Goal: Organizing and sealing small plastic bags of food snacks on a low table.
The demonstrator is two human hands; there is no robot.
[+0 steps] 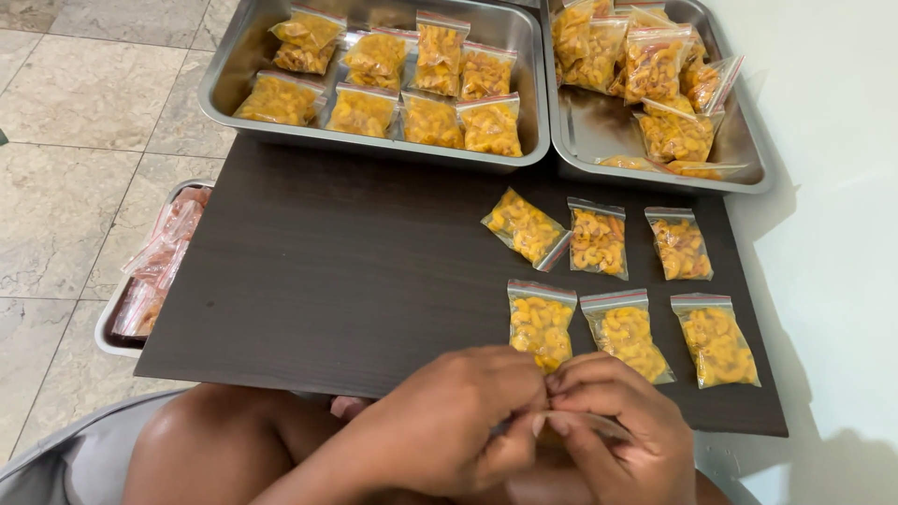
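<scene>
At the near edge of the dark table (327,281), my left hand (449,421) and right hand (608,430) are pressed together, fingertips of both pinched shut on the rim of a small clear bag (599,427). The bag sits mostly hidden between my hands; only a thin strip of its edge shows, contents can't tell. Just beyond my knuckles lie six sealed bags of yellow snack pieces in two rows of three. The nearest-left one (541,323) is almost touching my fingers, the middle near one (628,334) is beside it, the right near one (716,340) sits apart. The back row starts with a tilted bag (526,227). Along the far edge are two steel trays side by side: left tray (224,84) holds many filled bags in rows, right tray (748,154) holds a looser pile. Off the table's left side, lower, a third tray (105,327) holds empty-looking clear bags with red strips. Tiled floor (84,140) to the left.
</scene>
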